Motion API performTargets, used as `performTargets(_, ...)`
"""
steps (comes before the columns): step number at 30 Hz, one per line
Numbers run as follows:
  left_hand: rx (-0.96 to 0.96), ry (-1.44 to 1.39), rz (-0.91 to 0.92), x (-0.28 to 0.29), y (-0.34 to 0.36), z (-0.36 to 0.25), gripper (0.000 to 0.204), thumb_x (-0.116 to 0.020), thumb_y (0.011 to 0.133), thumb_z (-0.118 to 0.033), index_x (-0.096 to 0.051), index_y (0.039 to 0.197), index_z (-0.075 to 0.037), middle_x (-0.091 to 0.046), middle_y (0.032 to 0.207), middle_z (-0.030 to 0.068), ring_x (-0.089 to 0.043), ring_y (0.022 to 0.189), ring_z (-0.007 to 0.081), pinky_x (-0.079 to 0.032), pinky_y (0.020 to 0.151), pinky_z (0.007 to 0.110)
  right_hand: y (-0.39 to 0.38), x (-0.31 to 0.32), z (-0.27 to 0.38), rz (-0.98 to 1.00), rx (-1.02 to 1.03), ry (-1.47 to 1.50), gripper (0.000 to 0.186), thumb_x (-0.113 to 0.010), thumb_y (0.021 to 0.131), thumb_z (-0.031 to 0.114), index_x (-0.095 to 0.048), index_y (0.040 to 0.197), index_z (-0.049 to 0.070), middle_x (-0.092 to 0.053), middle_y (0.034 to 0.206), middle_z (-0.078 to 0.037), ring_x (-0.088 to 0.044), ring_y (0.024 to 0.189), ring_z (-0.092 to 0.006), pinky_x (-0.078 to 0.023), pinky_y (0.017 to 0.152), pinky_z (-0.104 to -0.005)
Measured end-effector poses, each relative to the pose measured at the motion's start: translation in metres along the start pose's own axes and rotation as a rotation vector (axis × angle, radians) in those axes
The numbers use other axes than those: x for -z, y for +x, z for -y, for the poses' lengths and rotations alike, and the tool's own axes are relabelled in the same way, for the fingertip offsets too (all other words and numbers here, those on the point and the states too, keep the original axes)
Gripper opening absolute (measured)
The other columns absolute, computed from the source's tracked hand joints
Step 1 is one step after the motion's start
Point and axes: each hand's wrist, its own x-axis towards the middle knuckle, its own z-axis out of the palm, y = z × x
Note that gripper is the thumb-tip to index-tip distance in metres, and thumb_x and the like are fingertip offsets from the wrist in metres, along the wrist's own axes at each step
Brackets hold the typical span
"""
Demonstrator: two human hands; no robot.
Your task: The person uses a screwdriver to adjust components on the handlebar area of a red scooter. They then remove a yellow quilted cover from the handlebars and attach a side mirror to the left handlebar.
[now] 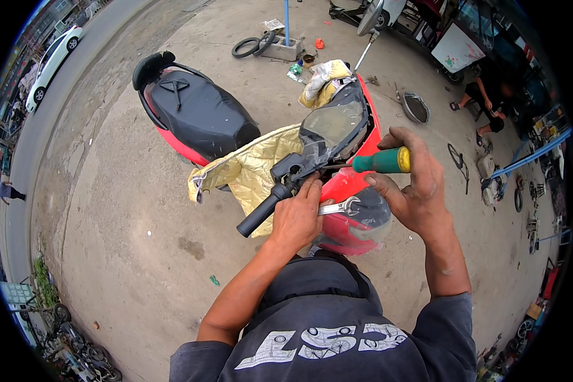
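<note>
A red scooter's handlebar, with a black grip (265, 210), is in front of me. My left hand (297, 216) is closed against the control housing by the grip, its fingertips at the screwdriver's shaft. Out of that hand sticks an open-ended wrench (341, 207), its shiny jaw pointing right. My right hand (420, 184) curls around the yellow butt of a green screwdriver (379, 162), index finger above and thumb below. The shaft runs left toward the housing, and its tip is hidden. Beyond lies the scooter's dashboard (335, 124) under a scuffed clear cover.
A yellow quilted cover (261, 169) hangs off the handlebar. The black seat (200, 108) is at the left. Tyres (246, 46) lie beside a concrete block (280, 48). A metal basin (416, 108) stands near a seated person (487, 105). A white car (53, 67) is on the road.
</note>
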Motion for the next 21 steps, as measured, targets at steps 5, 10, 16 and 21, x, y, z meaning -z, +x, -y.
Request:
performTargets(5, -0.007, -0.007, -0.015, 0.0002, -0.0005, -0.0004, 0.048, -0.069, 0.092, -0.022, -0.056, 0.131, 0.004, -0.059, 0.144, 0.0213, -0.071, 0.087, 0.0439, -0.058, 0.072, 0.050, -0.0016, -0.0007, 0.0023, 0.033, -0.011, 0.046, 0.066, -0.089, 0.077, 0.013, -0.055, 0.132, 0.000, -0.069, 0.113, -0.019, -0.071, 0.096, -0.0360, -0.057, 0.082, -0.0431)
performTargets(10, 0.004, 0.004, 0.003, 0.0002, -0.0002, -0.0006, 0.050, -0.070, 0.092, -0.022, -0.055, 0.132, 0.004, -0.059, 0.145, 0.0210, -0.071, 0.088, 0.0436, -0.058, 0.073, 0.049, 0.0033, 0.0010, 0.0017, 0.028, 0.029, -0.021, 0.067, -0.088, 0.077, 0.011, -0.054, 0.134, 0.000, -0.070, 0.110, -0.019, -0.071, 0.096, -0.0363, -0.057, 0.082, -0.0429)
performTargets(16, 0.007, 0.013, 0.017, 0.0008, -0.0006, -0.0003, 0.051, -0.070, 0.091, -0.021, -0.054, 0.133, 0.004, -0.057, 0.147, 0.0205, -0.071, 0.092, 0.0423, -0.059, 0.074, 0.049, 0.0028, -0.0055, 0.0057, -0.009, -0.002, 0.035, 0.066, -0.087, 0.078, 0.011, -0.054, 0.134, -0.001, -0.070, 0.111, -0.019, -0.071, 0.095, -0.0360, -0.057, 0.081, -0.0414)
performTargets(21, 0.007, 0.009, 0.009, -0.0002, -0.0005, 0.0006, 0.052, -0.070, 0.091, -0.021, -0.054, 0.134, 0.004, -0.057, 0.146, 0.0204, -0.071, 0.093, 0.0423, -0.059, 0.074, 0.048, 0.0018, -0.0039, 0.0025, -0.021, 0.048, -0.061, 0.067, -0.087, 0.079, 0.009, -0.053, 0.136, -0.002, -0.070, 0.111, -0.019, -0.072, 0.094, -0.0357, -0.058, 0.080, -0.0412)
